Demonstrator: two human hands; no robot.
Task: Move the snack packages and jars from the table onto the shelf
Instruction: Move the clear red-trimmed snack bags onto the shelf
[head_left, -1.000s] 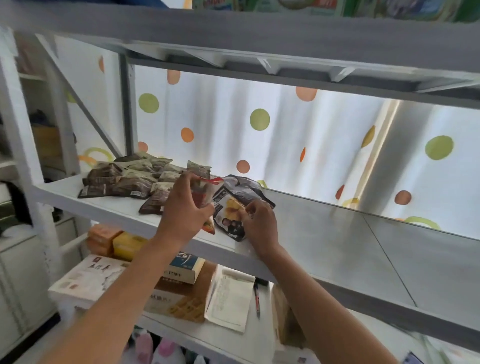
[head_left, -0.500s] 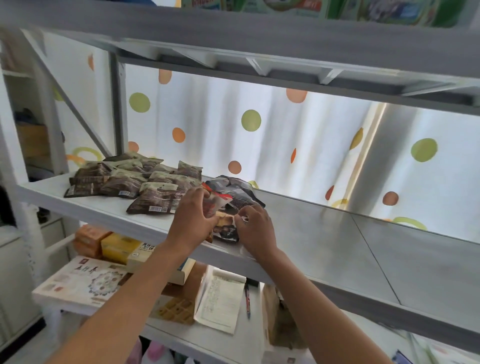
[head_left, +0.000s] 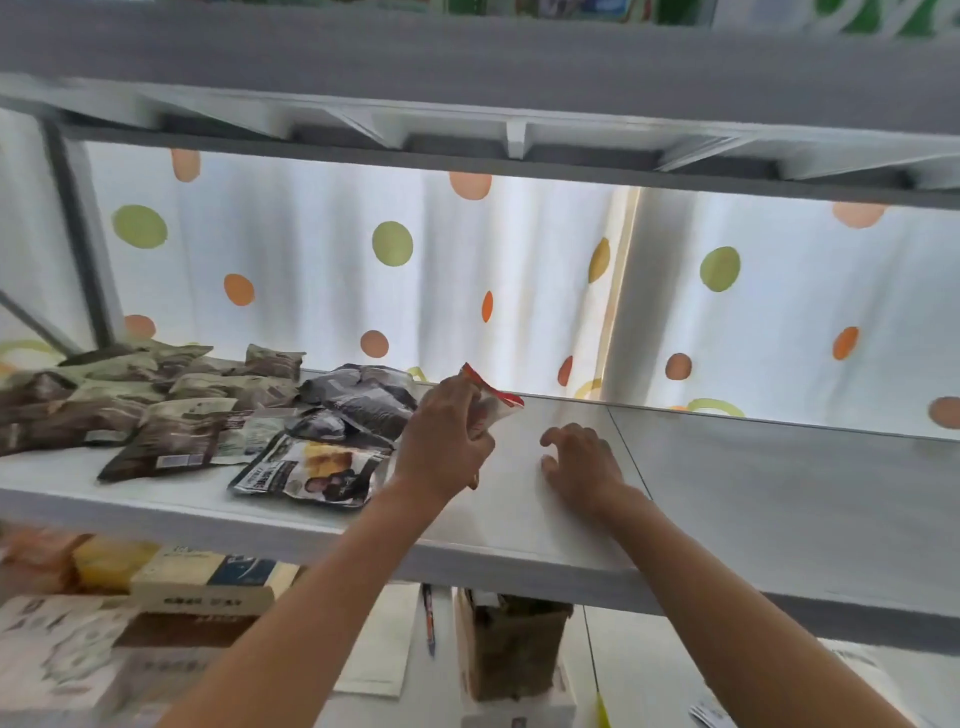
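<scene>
Red-edged snack packet (head_left: 488, 405) is pinched in your left hand (head_left: 441, 441) just above the shelf (head_left: 727, 499), right hand (head_left: 582, 462) loosely spread and empty beside it, so you're mid-placement: lower it onto bare shelf right of the dark packets (head_left: 358, 400).
</scene>
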